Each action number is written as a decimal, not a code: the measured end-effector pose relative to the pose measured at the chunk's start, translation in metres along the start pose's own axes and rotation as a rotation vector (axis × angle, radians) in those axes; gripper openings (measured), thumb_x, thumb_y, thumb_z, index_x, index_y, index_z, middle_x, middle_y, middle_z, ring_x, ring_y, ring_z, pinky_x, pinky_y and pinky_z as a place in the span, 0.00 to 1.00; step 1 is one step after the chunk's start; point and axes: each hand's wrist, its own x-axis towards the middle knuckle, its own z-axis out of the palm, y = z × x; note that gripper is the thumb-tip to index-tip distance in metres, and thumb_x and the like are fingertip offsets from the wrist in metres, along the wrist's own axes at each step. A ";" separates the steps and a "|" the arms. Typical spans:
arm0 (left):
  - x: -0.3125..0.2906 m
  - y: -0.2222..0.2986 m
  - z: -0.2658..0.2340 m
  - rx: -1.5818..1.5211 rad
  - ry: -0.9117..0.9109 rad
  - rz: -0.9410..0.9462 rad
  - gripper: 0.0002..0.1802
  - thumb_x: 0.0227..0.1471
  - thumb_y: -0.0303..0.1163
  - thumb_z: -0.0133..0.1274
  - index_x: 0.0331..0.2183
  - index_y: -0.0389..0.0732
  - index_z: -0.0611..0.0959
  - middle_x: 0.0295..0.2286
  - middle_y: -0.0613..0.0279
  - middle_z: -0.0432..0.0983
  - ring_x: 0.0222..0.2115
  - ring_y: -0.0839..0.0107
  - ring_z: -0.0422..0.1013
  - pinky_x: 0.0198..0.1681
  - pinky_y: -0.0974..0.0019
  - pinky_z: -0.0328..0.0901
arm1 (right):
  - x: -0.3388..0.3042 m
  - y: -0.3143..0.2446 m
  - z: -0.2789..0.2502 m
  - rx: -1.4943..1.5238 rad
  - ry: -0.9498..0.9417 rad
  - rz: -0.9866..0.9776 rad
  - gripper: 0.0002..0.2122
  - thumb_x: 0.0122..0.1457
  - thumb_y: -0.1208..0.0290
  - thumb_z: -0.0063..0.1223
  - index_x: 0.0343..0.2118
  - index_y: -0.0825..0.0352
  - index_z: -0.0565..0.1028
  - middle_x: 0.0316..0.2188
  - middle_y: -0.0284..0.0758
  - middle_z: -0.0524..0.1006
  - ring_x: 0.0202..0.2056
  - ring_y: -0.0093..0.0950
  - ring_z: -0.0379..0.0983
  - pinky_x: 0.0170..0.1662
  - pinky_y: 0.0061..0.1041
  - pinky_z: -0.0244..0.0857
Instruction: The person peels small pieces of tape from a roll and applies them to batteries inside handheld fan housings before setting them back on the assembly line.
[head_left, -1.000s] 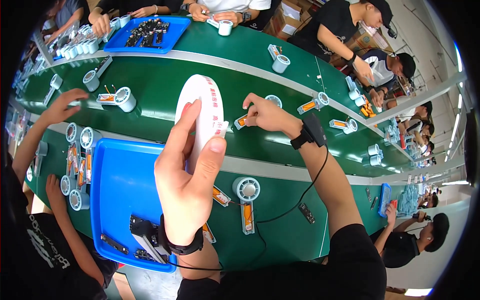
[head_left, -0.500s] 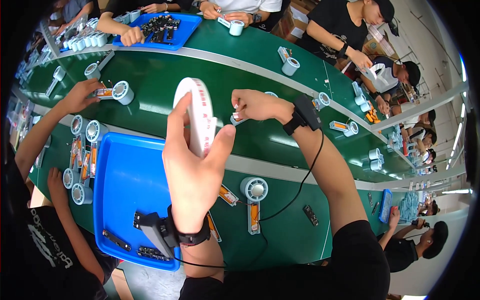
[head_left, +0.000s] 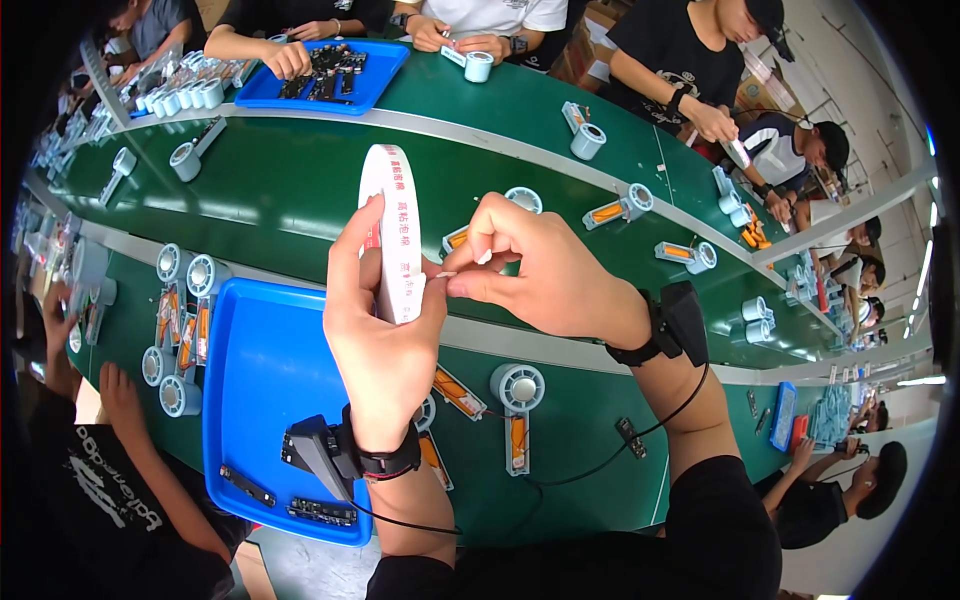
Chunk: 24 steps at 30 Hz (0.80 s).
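My left hand (head_left: pixel 383 345) holds up a roll of white tape (head_left: pixel 403 215) with red print, its thumb at the near edge. Against that thumb tip, my right hand (head_left: pixel 565 275) pinches at what looks like the tape's loose end, which the fingertips mostly hide. A small white bit clings to a curled finger of the right hand. Below the hands, a pale-blue round fan part (head_left: pixel 518 388) with an orange-filled handle lies on the green table. Another orange-filled part (head_left: pixel 459 392) is partly behind my left hand.
A blue tray (head_left: pixel 270 350) with several black circuit boards stands at left, beside grouped fan parts (head_left: pixel 180 395). More fan parts lie on the green conveyor (head_left: pixel 290 190) beyond a metal rail. Cables trail from both wrist devices. Co-workers sit around; one's arm (head_left: pixel 140 430) rests at left.
My right hand has turned and come to the roll, its fingertips now meeting my left thumb. At left, the co-worker's hand has left the belt, taking a fan part away.
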 end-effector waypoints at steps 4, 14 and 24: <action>0.001 -0.003 0.000 -0.111 0.058 0.015 0.39 0.47 0.12 0.58 0.60 0.36 0.66 0.30 0.62 0.79 0.31 0.79 0.73 0.32 0.77 0.65 | -0.006 -0.009 0.019 -0.031 0.200 -0.043 0.15 0.56 0.82 0.64 0.41 0.68 0.67 0.39 0.43 0.80 0.40 0.28 0.81 0.40 0.24 0.76; 0.004 0.004 -0.020 -0.297 0.062 -0.123 0.36 0.48 0.12 0.57 0.58 0.34 0.67 0.32 0.60 0.79 0.30 0.79 0.72 0.34 0.76 0.66 | 0.010 0.008 0.020 0.002 0.213 -0.123 0.11 0.59 0.78 0.64 0.44 0.71 0.78 0.39 0.36 0.74 0.34 0.23 0.77 0.34 0.20 0.76; 0.006 0.007 -0.039 -0.346 0.090 -0.159 0.35 0.47 0.12 0.55 0.58 0.34 0.67 0.37 0.57 0.81 0.34 0.77 0.71 0.39 0.73 0.67 | 0.042 0.025 0.023 0.338 -0.031 -0.048 0.07 0.61 0.76 0.61 0.39 0.73 0.79 0.36 0.33 0.75 0.31 0.19 0.75 0.28 0.19 0.70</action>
